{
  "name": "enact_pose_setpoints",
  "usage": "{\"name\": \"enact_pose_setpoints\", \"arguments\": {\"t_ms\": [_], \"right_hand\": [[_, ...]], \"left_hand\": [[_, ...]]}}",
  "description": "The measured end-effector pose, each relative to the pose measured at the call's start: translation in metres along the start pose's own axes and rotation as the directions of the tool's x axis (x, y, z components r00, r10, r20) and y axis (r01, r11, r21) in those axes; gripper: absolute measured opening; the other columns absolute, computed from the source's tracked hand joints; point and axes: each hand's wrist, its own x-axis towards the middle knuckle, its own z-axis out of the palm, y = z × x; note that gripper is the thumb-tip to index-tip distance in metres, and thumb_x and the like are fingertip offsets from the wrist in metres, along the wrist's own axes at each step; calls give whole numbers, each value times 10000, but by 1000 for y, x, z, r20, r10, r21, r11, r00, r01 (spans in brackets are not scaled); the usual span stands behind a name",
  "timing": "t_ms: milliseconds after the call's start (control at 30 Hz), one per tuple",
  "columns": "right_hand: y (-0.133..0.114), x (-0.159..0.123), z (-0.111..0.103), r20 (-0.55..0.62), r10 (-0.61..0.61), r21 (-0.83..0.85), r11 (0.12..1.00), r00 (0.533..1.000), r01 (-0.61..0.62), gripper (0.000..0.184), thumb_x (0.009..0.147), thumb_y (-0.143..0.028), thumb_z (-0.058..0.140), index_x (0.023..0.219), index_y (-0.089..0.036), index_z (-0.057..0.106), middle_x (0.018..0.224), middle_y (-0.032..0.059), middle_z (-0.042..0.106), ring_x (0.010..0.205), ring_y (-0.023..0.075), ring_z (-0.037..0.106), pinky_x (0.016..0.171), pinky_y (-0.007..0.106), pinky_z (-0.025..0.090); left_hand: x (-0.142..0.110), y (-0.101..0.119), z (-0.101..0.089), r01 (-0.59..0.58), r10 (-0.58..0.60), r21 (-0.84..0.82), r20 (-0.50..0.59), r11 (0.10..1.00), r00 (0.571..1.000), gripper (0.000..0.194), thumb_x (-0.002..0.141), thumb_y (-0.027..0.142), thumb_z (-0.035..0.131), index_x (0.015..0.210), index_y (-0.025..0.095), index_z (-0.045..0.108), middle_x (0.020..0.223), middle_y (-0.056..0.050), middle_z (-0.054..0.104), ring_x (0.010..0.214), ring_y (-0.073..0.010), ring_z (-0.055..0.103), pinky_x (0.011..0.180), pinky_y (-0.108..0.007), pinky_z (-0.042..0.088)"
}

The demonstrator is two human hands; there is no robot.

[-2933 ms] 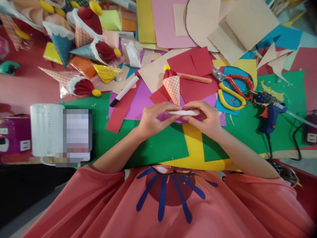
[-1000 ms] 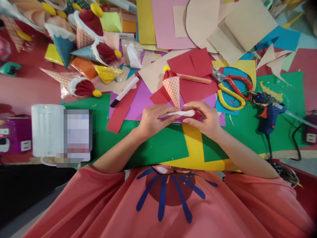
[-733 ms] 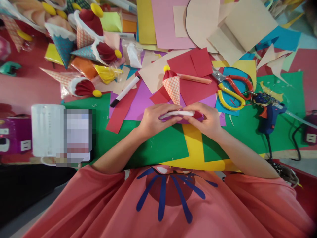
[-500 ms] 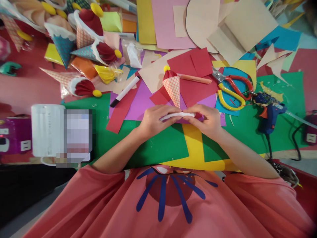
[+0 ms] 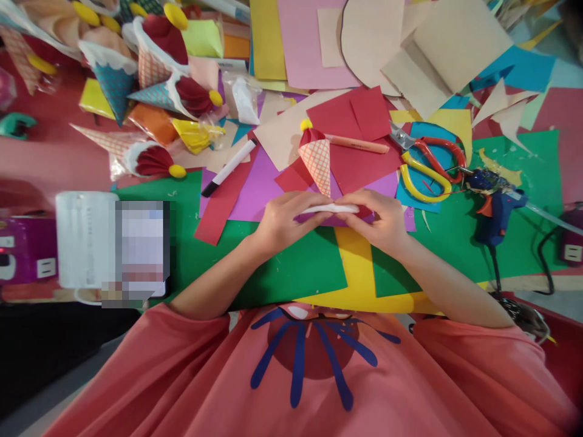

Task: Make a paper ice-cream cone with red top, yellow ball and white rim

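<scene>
Both hands pinch one thin strip of soft white clay (image 5: 334, 208), held level above the coloured paper. My left hand (image 5: 285, 218) is closed on its left part, thumb below and fingers above. On the other end, my right hand (image 5: 380, 218) pinches the strip in the same way. Just beyond the fingertips lies a paper ice-cream cone (image 5: 317, 161) with an orange check pattern, a red top and a yellow ball; its tip points towards my hands. A salmon-coloured pen (image 5: 357, 144) rests beside the cone.
Scissors (image 5: 432, 176) and a blue glue gun (image 5: 496, 218) lie to the right. On the left are a marker (image 5: 229, 168), a phone (image 5: 143, 243) and a white box (image 5: 86, 240). Several finished cones (image 5: 112, 79) crowd the back left; card sheets (image 5: 319, 42) cover the back.
The white clay strip looks slightly straighter between my fingers, its left end less drooping. Both hands stay in almost the same place.
</scene>
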Motion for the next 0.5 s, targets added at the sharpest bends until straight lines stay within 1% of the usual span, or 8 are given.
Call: {"name": "enact_pose_setpoints", "arguments": {"t_ms": [100, 167, 267, 333, 400, 433, 500], "right_hand": [[0, 0, 0, 0, -14, 29, 999, 1000, 14, 121, 900, -238, 637, 1011, -229, 686, 938, 15, 771, 845, 147, 730, 765, 281, 587], [0, 0, 1, -5, -9, 29, 1000, 1000, 9, 161, 891, -289, 656, 1041, -234, 680, 979, 23, 769, 880, 160, 729, 778, 296, 588], [0, 0, 2, -2, -20, 8, 1000, 1000, 20, 176, 895, -313, 651, 1050, -233, 674, 989, 31, 768, 899, 171, 728, 785, 312, 588], [0, 0, 2, 0, -34, 9, 999, 999, 34, 119, 907, -268, 632, 1007, -224, 678, 943, 29, 769, 869, 160, 726, 776, 305, 584], [0, 0, 2, -10, -23, 14, 1000, 1000, 23, 90, 908, -253, 625, 974, -220, 678, 912, 27, 764, 848, 155, 721, 763, 301, 580], [1, 0, 1, -19, -13, 16, 1000, 1000, 13, 89, 909, -257, 624, 971, -221, 677, 908, 25, 761, 843, 154, 718, 755, 301, 578], [1, 1, 2, -25, -9, 20, 1000, 1000, 9, 106, 906, -276, 628, 990, -229, 671, 920, 22, 756, 845, 157, 714, 743, 309, 576]], "left_hand": [[-1, 0, 1, -19, 19, 45, -15, 999, 1000, 147, 886, 287, 663, 903, 143, 690, 774, -23, 773, 625, -72, 708, 578, -119, 499], [-2, 0, 1, -30, 30, 45, -16, 999, 999, 150, 892, 286, 655, 894, 142, 696, 758, -18, 773, 610, -71, 706, 563, -119, 491], [-3, -1, 1, -29, 28, 26, 14, 999, 1000, 193, 915, 317, 620, 932, 147, 709, 823, -34, 787, 687, -88, 737, 616, -126, 523], [-2, -2, -1, 6, -6, 2, 48, 1000, 999, 254, 915, 364, 612, 1022, 152, 703, 893, -52, 791, 766, -107, 753, 679, -139, 554], [-1, -2, -2, 45, -43, -21, 61, 999, 997, 303, 898, 390, 633, 1083, 157, 685, 945, -63, 788, 823, -120, 757, 734, -156, 573], [-1, -1, -2, 53, -52, -25, 56, 998, 997, 295, 890, 383, 646, 1075, 157, 682, 947, -62, 787, 834, -121, 755, 749, -160, 576], [0, -1, -3, 41, -40, -13, 28, 999, 999, 228, 886, 350, 659, 1000, 154, 685, 909, -51, 785, 809, -112, 749, 740, -154, 573]]}}
